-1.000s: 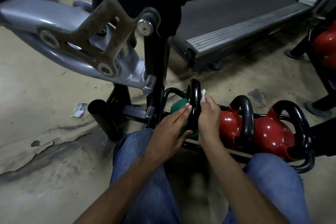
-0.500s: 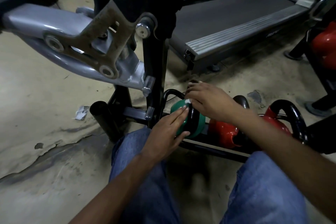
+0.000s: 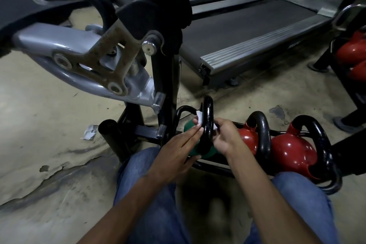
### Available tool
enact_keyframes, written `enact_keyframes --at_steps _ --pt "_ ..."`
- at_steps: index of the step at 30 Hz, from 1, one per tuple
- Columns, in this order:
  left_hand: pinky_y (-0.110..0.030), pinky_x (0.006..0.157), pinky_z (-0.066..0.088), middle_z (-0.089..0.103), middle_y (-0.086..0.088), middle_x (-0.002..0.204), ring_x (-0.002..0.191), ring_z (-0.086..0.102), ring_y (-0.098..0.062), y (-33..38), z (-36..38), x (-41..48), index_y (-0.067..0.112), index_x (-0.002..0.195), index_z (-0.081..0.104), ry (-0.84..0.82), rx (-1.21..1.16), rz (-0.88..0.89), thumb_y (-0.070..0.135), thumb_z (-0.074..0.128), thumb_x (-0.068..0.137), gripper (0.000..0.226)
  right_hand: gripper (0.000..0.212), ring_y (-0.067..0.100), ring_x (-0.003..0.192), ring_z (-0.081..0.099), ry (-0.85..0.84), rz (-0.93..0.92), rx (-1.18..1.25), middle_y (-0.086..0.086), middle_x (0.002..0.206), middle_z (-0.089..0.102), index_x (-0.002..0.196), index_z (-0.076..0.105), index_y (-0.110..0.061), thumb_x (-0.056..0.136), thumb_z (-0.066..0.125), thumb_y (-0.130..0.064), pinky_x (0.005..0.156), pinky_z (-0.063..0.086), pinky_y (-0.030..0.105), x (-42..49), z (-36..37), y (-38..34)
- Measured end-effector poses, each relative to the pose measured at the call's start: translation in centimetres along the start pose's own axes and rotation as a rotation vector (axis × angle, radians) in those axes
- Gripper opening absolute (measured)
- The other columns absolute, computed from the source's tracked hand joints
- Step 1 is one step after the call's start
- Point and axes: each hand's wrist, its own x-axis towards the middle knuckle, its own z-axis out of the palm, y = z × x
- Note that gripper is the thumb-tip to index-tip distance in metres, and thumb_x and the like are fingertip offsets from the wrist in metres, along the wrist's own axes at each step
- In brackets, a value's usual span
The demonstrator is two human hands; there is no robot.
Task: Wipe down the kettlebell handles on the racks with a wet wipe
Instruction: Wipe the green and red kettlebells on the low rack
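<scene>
pinching the wet wipe [image 3: 198,118] around the black handle [image 3: 208,121] of the green kettlebell [image 3: 189,127] on the low rack [image 3: 213,168], the right grip [image 3: 223,136] is clenching it while the left grip [image 3: 178,148] is resting flat-fingered, released, against the bell. the thin wipe is risking bunching or tearing, leaving patches unwiped; most of it is hiding behind handle and fingers.

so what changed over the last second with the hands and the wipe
The right hand, which half a second ago reached over the top of the green kettlebell's handle, has dropped back to the handle's right side, gripping the wet wipe, whose end now pokes out on the left. The left hand stays flat against the green kettlebell; the two red kettlebells have not moved.
</scene>
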Motion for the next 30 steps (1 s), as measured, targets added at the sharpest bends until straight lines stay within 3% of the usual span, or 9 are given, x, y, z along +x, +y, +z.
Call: enact_keyframes --at_steps 4,7,10,13,17,20,23,26,30 --pt "-0.037 0.119 0.038 0.021 0.004 0.172 0.151 0.037 -0.018 0.1 0.2 -0.2 0.018 0.164 0.026 -0.01 0.006 0.014 0.031 0.07 0.096 0.082 0.036 0.033 0.081 0.076 0.041 0.015 0.08 0.027 0.098 0.074 0.12 0.06 0.012 0.107 0.034 -0.008 0.089 0.061 0.045 1.0 1.0 -1.7" --pt "-0.037 0.119 0.038 0.019 0.007 0.172 0.15 0.038 -0.017 0.4 0.0 -0.3 0.021 0.164 0.024 -0.008 -0.01 -0.003 0.031 0.069 0.096 0.083 0.031 0.032 0.095 0.073 0.194 -0.21 0.013 0.025 0.115 0.073 0.126 0.063 0.005 0.106 0.046 -0.013 0.091 0.06 0.043 0.7 1.6 -0.1" --pt "-0.033 0.121 0.035 0.02 0.007 0.172 0.151 0.034 -0.012 0.6 0.0 -0.4 0.018 0.163 0.027 0.011 -0.001 -0.002 0.031 0.068 0.096 0.08 0.035 0.014 0.131 0.06 0.214 -0.604 -0.466 0.001 0.142 0.065 0.14 0.065 -0.019 0.109 0.048 -0.022 0.11 0.048 0.032 -0.7 1.1 2.3" --pt "-0.031 0.121 0.035 0.022 0.005 0.171 0.151 0.035 -0.013 0.6 -0.1 -0.4 0.016 0.162 0.03 0.02 0.011 0.013 0.032 0.067 0.098 0.076 0.037 0.012 0.152 0.033 0.063 -0.908 -1.188 -0.002 0.157 0.048 0.14 0.064 -0.013 0.11 0.044 -0.019 0.124 0.026 0.028 1.2 0.2 -0.1" --pt "-0.03 0.119 0.036 0.027 0.003 0.17 0.149 0.039 -0.014 0.4 0.0 -0.6 0.016 0.162 0.031 0.013 0.003 0.024 0.033 0.065 0.099 0.073 0.052 0.03 0.129 0.057 -0.248 -0.963 -2.034 0.01 0.115 0.07 0.099 0.073 -0.009 0.097 0.029 -0.037 0.123 0.03 0.048 2.0 1.0 -4.8" --pt "-0.034 0.114 0.042 0.042 -0.003 0.16 0.139 0.049 -0.02 0.3 0.1 -0.6 0.013 0.157 0.04 0.052 0.016 0.041 0.032 0.065 0.098 0.067 0.035 0.022 0.127 0.054 -0.367 -0.924 -2.376 0.002 0.111 0.067 0.099 0.069 -0.017 0.1 0.039 -0.034 0.128 0.017 0.045 -0.1 1.6 -4.4" --pt "-0.03 0.116 0.04 0.041 -0.003 0.162 0.14 0.049 -0.02 0.2 0.1 -0.7 0.012 0.157 0.041 0.052 0.006 0.059 0.027 0.065 0.098 0.066 0.032 0.019 0.15 0.038 -0.25 -1.055 -2.15 0.001 0.143 0.061 0.127 0.068 -0.018 0.106 0.046 -0.026 0.129 0.013 0.039 -1.9 -0.7 -2.3" --pt "-0.025 0.119 0.034 0.033 0.001 0.167 0.145 0.044 -0.017 0.1 -0.1 -0.9 0.014 0.16 0.036 0.038 -0.007 0.051 0.025 0.066 0.096 0.072 0.041 0.009 0.155 0.029 0.007 -1.035 -1.444 -0.004 0.163 0.041 0.151 0.052 -0.023 0.111 0.043 -0.022 0.126 0.026 0.028 -3.6 -2.0 1.2" --pt "-0.022 0.117 0.032 0.032 0.002 0.168 0.145 0.044 -0.016 0.0 -0.2 -0.9 0.014 0.16 0.037 0.037 -0.006 0.048 0.02 0.07 0.089 0.079 0.033 0.017 0.116 0.07 0.143 -0.667 -0.606 0.003 0.122 0.075 0.129 0.068 -0.022 0.112 0.041 -0.03 0.105 0.055 0.044 -3.7 -0.3 4.5"
